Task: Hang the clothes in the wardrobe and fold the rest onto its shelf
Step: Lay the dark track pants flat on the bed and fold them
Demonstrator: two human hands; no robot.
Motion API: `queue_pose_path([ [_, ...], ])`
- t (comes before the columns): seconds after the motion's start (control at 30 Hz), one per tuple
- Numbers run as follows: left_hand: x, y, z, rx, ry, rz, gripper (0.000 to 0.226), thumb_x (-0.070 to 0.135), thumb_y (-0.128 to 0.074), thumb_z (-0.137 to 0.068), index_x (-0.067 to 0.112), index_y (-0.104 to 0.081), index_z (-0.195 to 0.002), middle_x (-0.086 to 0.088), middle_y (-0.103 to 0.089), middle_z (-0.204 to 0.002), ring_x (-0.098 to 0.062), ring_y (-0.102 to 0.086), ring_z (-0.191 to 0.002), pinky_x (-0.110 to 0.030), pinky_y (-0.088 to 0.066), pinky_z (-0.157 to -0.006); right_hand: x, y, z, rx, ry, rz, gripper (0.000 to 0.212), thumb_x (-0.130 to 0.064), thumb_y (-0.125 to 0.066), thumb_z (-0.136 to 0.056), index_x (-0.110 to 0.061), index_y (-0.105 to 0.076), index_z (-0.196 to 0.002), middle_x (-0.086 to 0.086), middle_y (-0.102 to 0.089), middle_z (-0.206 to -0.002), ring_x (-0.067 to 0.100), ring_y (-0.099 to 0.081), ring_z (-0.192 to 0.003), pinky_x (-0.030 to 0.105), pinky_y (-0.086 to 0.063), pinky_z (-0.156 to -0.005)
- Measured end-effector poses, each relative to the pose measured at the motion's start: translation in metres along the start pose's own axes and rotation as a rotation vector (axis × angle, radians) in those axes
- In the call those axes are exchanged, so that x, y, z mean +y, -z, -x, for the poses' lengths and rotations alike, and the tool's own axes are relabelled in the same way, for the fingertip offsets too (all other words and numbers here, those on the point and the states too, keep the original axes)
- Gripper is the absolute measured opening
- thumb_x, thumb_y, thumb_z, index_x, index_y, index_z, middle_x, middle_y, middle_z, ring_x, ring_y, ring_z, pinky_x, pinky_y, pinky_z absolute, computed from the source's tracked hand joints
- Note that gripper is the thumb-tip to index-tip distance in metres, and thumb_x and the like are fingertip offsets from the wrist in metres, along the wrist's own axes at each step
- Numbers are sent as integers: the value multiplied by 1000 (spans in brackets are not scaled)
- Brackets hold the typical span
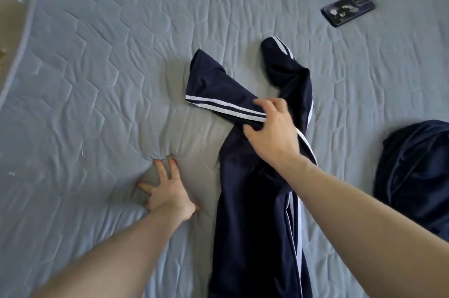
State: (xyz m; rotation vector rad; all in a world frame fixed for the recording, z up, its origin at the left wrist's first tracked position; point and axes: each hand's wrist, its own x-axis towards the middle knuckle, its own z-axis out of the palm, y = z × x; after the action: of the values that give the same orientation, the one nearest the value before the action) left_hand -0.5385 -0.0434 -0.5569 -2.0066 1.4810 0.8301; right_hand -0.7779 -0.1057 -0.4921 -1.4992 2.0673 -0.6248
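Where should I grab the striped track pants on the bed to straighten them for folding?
Take the track pants by the two leg ends, coming from above. The right hand already pinches the left leg, which is crossed over the other; the right leg's cuff lies curled and free. The left hand only presses the mattress.

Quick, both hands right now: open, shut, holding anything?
Left hand: open, fingers spread, pressing flat on the mattress.
Right hand: pinches a leg of the navy track pants.
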Motion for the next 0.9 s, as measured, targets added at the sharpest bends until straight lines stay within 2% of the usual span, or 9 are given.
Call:
queue_pose_path([
  [0.17,-3,-3,-4,-2,-7,0,145,47,-89,-72,37,31,-154,8,45,-158,-60,4,-149,-56,-51,-104,-18,-40,-37,-253,-18,268,79,-33,-78,-84,-24,-42,-154,-2,-39,-152,29,-58,-124,40,-52,-96],
  [0.27,-3,-6,-6,6,-12,6,143,43,-86,-73,38,34,-152,9,49,-155,-60,5,-149,-55,-50,-105,-3,-42,-36,-195,-109,294,55,-34,-74,-92,-25,-57,-143,0,-54,-138,30,-64,-115,39,-51,-89],
  [0.37,-2,-5,-4,1,-11,16,141,40,-83,-74,37,35,-152,8,49,-155,-62,5,-148,-56,-48,-108,3,-35,-30,-12,-146,82,12,-32,-67,-95,-27,-76,-103,-8,-70,-95,18,-65,-90,31,-46,-74],
  [0.47,-3,-3,-3,-8,-16,-1,141,42,-83,-75,36,34,-153,7,48,-156,-62,3,-148,-56,-48,-108,2,-13,-38,167,-166,-364,20,-34,-65,-94,-20,-66,-79,-16,-57,-63,3,-51,-61,18,-41,-60],
  [0.53,-4,-2,-2,-3,-24,-11,141,46,-84,-74,35,32,-154,5,46,-158,-63,2,-147,-56,-46,-109,3,13,-52,253,-149,-522,25,-34,-61,-96,-19,-59,-76,-15,-51,-60,1,-46,-58,16,-40,-59],
  [0.63,-4,-1,-1,6,-29,-27,144,56,-84,-71,34,30,-155,4,42,-160,-63,1,-147,-59,-43,-111,21,48,-75,342,-250,-514,32,-34,-58,-98,-17,-52,-72,-9,-45,-64,4,-40,-60,25,-39,-63],
  [0.73,-3,-1,-1,11,-24,-17,144,56,-84,-70,35,29,-155,6,45,-158,-62,1,-148,-60,-43,-110,43,67,-85,298,-486,-460,19,-40,-66,-94,-21,-67,-99,-10,-62,-82,12,-66,-88,32,-54,-86],
  [0.83,-1,-2,-1,16,-9,-16,137,48,-81,-75,35,30,-156,7,45,-158,-61,2,-148,-58,-42,-112,53,64,-70,105,-636,-296,72,-51,-72,-88,-18,-49,-147,2,-59,-139,25,-58,-129,41,-47,-110],
  [0.9,0,-2,0,11,-5,-10,136,47,-79,-76,35,30,-155,7,45,-159,-61,2,-149,-58,-40,-113,53,56,-48,91,-516,-149,79,-51,-72,-87,-22,-40,-153,4,-46,-151,26,-51,-136,42,-43,-113],
])
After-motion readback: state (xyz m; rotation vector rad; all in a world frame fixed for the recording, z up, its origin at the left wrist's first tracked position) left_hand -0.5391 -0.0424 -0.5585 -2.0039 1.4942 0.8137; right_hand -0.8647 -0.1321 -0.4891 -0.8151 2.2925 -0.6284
